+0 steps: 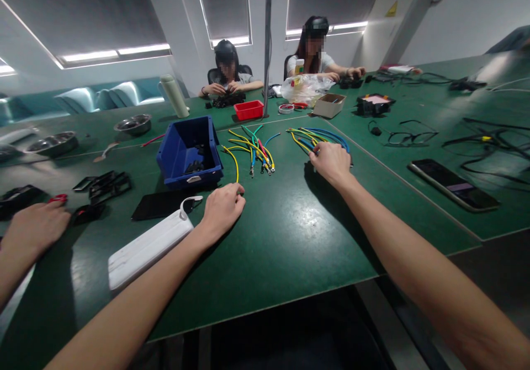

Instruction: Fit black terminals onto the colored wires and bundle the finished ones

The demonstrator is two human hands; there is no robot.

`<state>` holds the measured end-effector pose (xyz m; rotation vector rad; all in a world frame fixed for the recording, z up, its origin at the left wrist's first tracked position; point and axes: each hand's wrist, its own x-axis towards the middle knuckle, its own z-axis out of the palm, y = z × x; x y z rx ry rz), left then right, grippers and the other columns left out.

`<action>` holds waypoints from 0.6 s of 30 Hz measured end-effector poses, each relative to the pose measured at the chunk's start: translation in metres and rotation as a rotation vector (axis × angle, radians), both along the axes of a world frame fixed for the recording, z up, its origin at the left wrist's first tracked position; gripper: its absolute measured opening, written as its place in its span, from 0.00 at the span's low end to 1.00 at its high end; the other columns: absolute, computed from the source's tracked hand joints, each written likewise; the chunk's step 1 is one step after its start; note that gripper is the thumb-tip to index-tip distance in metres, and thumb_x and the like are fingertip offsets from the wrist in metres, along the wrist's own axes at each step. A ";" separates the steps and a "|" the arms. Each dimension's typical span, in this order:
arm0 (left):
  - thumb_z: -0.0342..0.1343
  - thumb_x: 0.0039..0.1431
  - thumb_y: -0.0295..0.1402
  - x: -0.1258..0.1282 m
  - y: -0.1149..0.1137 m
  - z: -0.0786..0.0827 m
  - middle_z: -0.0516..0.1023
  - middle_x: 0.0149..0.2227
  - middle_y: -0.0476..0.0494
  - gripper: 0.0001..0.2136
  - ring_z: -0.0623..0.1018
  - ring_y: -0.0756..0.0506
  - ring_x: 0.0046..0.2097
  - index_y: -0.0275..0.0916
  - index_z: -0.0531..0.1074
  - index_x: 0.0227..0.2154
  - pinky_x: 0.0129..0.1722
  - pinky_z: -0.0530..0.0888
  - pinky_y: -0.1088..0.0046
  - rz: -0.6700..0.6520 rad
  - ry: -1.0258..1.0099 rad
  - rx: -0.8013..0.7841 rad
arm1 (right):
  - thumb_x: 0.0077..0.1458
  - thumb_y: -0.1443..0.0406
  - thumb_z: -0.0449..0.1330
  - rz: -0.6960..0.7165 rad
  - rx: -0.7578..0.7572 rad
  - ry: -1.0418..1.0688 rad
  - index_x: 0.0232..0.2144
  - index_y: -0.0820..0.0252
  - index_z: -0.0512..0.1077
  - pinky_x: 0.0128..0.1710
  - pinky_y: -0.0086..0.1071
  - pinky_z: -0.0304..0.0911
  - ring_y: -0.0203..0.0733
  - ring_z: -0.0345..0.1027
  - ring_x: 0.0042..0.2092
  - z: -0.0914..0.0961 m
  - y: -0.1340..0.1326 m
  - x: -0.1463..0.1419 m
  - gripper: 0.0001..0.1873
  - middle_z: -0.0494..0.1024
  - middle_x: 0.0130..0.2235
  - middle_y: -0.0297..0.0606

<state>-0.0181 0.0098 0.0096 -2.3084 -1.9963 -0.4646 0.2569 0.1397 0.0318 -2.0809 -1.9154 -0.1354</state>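
Note:
My left hand [224, 207] is closed on one end of a yellow wire [237, 165], whose other end bends up and to the left. Over a bundle of yellow and blue wires [321, 134] lies my right hand [331, 163], its fingers curled down around them; the fingertips are partly hidden. Between the two hands, a loose pile of yellow, blue, green and red wires [254, 148] with metal terminals rests on the green table [285, 248].
Left of the wires stand a blue bin [188, 176] with black parts, a black phone [159, 205] and a white power bank [149, 248]. Another person's hand [35, 226] is at far left. Glasses [409, 137] and a phone [453, 185] lie right. Two people sit opposite.

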 end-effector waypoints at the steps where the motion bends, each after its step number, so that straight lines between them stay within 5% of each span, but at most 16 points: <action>1: 0.47 0.58 0.29 0.000 0.000 0.000 0.79 0.37 0.46 0.09 0.77 0.45 0.36 0.41 0.72 0.38 0.34 0.68 0.71 0.007 -0.002 -0.007 | 0.59 0.57 0.54 0.002 0.006 0.004 0.43 0.60 0.76 0.43 0.41 0.64 0.53 0.72 0.45 0.000 -0.001 -0.001 0.17 0.78 0.41 0.51; 18: 0.43 0.62 0.39 0.003 -0.003 0.007 0.77 0.41 0.38 0.15 0.79 0.40 0.36 0.38 0.68 0.45 0.35 0.72 0.67 0.252 0.200 -0.051 | 0.59 0.54 0.52 0.048 0.025 0.052 0.42 0.56 0.77 0.42 0.39 0.64 0.52 0.72 0.45 -0.002 -0.003 -0.007 0.19 0.79 0.40 0.48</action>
